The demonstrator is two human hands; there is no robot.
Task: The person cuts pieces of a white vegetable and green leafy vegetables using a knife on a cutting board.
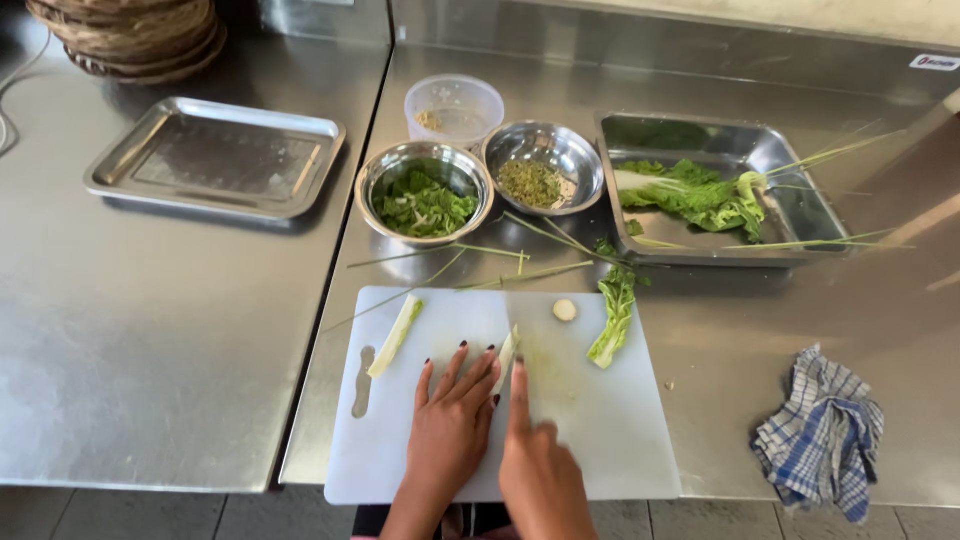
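Your left hand [450,420] lies flat and open, fingertips touching the pale stalk piece [506,355] mid cutting board [600,430], and your right hand [535,455], grip unclear with any blade hidden, could nick them.

bright, even daylight, soft glare on the steel counter [150,330], image slightly soft, edges mildly bowed.

Empty flat metal tray [215,158] on left steel surface [140,340]. Stack of woven baskets [128,35] at far corner. Clear plastic tub [455,108] behind two metal bowls: one with chopped greens [424,192], one with small green bits [543,167]. Deep metal pan [715,185] with leafy greens. Blue checked cloth [820,432] at right.
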